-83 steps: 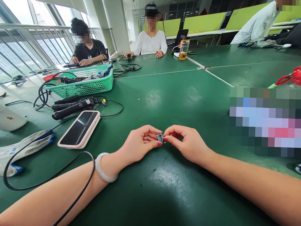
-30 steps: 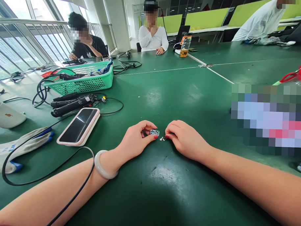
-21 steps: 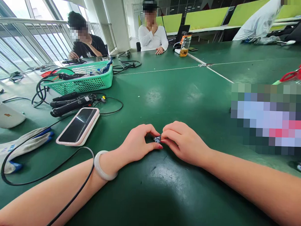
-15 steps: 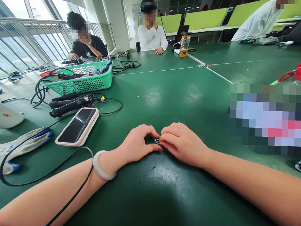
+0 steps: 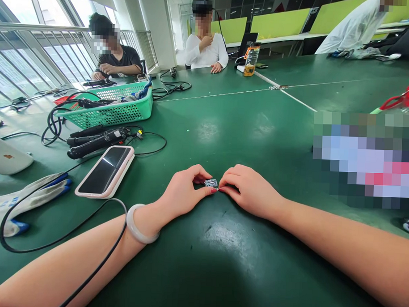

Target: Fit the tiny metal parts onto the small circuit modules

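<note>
Left hand (image 5: pixel 183 191) pinches a small flat piece (image 5: pixel 210 183), dark with pale markings, between thumb and fingertips. The piece sits between the two hands, jutting past the left fingertips toward the right. Right hand (image 5: pixel 253 191) has thumb and forefinger drawn together at the tips, apparently pinching a tiny pale bit (image 5: pixel 217 189) just beside the left thumb. Too small to make out its shape.

Main risk, as I judge it: the pale bit slipping. So little of it shows that a slight roll of the right fingertips could flick it onto the green tabletop (image 5: pixel 281 272) below. Nearer the wearer than both hands lies a pale shiny patch (image 5: pixel 230 235) — a dropped bit could be hard to spot there.

Second risk: the left grip is on one end, so a sideways push from the right could pivot the flat piece or bend whatever is delicate on it.

Third: a black cable (image 5: pixel 126 213) loops across the left forearm, behind the hand; cannot tell whether it rests on the skin. If it does, a snag could jerk that wrist. Phone (image 5: pixel 105 171), left of the left hand, looks well out of the way.
</note>
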{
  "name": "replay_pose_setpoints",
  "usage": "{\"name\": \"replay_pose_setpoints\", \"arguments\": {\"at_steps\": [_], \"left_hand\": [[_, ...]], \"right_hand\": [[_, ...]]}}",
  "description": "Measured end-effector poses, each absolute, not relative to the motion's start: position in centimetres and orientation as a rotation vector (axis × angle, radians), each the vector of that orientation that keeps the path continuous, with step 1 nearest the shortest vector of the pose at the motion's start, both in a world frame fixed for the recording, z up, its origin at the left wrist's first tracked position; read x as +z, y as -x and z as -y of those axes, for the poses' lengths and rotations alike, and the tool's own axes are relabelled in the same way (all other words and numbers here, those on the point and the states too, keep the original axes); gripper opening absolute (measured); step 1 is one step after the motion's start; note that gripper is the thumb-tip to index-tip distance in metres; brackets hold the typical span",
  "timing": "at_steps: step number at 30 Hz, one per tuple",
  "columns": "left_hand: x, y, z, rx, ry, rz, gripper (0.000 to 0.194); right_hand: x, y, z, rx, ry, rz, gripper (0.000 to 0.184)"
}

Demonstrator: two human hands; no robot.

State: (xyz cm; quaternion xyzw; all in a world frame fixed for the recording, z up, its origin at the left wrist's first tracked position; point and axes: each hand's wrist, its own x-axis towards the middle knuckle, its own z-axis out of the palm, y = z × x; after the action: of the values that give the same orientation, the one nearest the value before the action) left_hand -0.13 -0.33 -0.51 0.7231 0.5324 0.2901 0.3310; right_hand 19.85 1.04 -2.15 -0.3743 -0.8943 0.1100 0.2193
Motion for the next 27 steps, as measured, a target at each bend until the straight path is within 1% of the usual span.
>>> {"name": "replay_pose_setpoints", "arguments": {"at_steps": [7, 14, 20, 27], "left_hand": [[-0.6, -0.2, 0.5, 0.76, -1.734, -1.217, 0.023], [-0.4, 0.0, 0.4, 0.76, -1.858, -1.326, 0.023], [-0.2, 0.0, 0.4, 0.757, -1.915, -1.384, 0.021], [-0.1, 0.0, 0.4, 0.729, -1.964, -1.368, 0.024]], "right_hand": [[-1.8, -19.9, -0.8, 0.344, 1.053, 2.467, 0.012], [-1.7, -19.9, -0.6, 0.404, 1.076, 2.402, 0.01], [-1.6, -19.9, -0.7, 0.454, 1.09, 2.358, 0.011], [-1.1, -19.8, 0.0, 0.49, 0.963, 2.216, 0.014]]}}
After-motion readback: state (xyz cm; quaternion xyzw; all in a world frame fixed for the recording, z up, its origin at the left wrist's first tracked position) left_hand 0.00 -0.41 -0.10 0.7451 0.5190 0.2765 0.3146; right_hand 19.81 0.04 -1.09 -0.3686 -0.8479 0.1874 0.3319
